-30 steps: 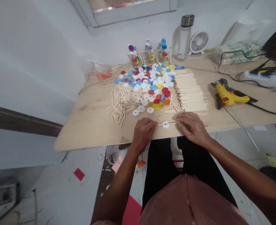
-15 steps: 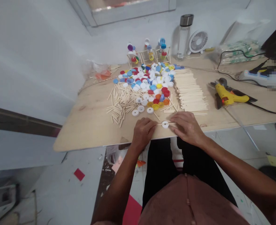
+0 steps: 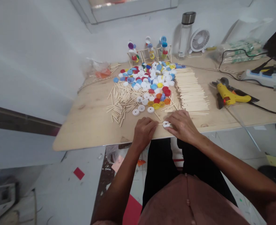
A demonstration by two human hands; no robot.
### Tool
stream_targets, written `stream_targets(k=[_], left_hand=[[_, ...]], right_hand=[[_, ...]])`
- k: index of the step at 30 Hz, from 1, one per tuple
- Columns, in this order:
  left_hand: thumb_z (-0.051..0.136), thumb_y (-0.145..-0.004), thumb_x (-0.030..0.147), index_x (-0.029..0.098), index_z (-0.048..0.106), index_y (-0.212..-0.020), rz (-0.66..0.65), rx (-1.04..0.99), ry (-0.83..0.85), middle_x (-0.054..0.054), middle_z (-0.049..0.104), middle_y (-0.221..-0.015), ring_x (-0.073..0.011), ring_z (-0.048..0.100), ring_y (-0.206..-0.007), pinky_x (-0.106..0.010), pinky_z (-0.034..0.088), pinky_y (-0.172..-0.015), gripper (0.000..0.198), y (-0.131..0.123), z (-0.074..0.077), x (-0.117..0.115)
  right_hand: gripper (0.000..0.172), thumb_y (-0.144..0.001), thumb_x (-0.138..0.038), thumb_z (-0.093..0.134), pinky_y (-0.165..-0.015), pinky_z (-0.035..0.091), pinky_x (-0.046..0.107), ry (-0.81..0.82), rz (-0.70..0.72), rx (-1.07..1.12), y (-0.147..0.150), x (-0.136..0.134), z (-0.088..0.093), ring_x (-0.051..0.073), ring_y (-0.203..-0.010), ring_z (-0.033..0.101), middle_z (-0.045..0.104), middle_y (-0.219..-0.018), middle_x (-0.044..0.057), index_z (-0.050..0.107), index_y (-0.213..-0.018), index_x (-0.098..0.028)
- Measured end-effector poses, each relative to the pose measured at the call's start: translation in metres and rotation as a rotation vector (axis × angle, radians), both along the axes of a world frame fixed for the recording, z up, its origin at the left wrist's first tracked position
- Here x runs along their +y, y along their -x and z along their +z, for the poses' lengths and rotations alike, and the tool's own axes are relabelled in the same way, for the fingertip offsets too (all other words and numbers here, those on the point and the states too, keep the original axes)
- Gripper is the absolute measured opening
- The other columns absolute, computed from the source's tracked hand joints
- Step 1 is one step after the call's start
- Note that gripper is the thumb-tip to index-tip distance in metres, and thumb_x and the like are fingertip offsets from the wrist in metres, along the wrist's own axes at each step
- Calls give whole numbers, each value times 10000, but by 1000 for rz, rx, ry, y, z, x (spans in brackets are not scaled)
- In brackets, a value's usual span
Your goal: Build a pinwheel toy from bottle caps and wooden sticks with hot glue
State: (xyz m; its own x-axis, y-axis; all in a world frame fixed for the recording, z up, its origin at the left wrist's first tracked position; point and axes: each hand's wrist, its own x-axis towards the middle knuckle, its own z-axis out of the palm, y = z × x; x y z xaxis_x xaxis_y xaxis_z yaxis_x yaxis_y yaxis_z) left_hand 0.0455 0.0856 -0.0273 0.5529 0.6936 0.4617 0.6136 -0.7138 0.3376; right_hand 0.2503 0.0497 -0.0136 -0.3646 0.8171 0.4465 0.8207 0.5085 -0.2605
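Near the table's front edge, a white bottle cap [image 3: 165, 124] with a dark hole in its middle lies between my two hands. My left hand [image 3: 144, 129] is closed, its thumb and forefinger pinching a thin wooden stick [image 3: 160, 123] that runs to the cap. My right hand [image 3: 182, 125] has its fingers closed around the cap's right side. Just beyond are loose white caps [image 3: 150, 110], a heap of coloured bottle caps [image 3: 147, 78] and a pile of short sticks [image 3: 123, 101].
Long wooden sticks [image 3: 191, 90] lie stacked right of the caps. A yellow glue gun [image 3: 233, 95] with a cord rests farther right. Stick-and-cap models [image 3: 149, 53], a glass bottle [image 3: 183, 37] and a small fan [image 3: 199, 41] stand along the wall.
My right hand has moved left and closed onto the cap, covering its right side. My left hand keeps its pinch on the stick.
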Motion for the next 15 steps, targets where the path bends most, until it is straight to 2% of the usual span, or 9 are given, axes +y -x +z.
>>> stream_targets(k=[15], left_hand=[[453,-916,225,194,674,-874,-6,14,8,-42,616,-765,-188,537,-767,-325,397,-708,227,0,-1,0]], right_hand=[[203,-861,-327,589,-861,335,400,10,5,14,0,0,-1,244,-923,528,661,-908,83,641,-973,-165]])
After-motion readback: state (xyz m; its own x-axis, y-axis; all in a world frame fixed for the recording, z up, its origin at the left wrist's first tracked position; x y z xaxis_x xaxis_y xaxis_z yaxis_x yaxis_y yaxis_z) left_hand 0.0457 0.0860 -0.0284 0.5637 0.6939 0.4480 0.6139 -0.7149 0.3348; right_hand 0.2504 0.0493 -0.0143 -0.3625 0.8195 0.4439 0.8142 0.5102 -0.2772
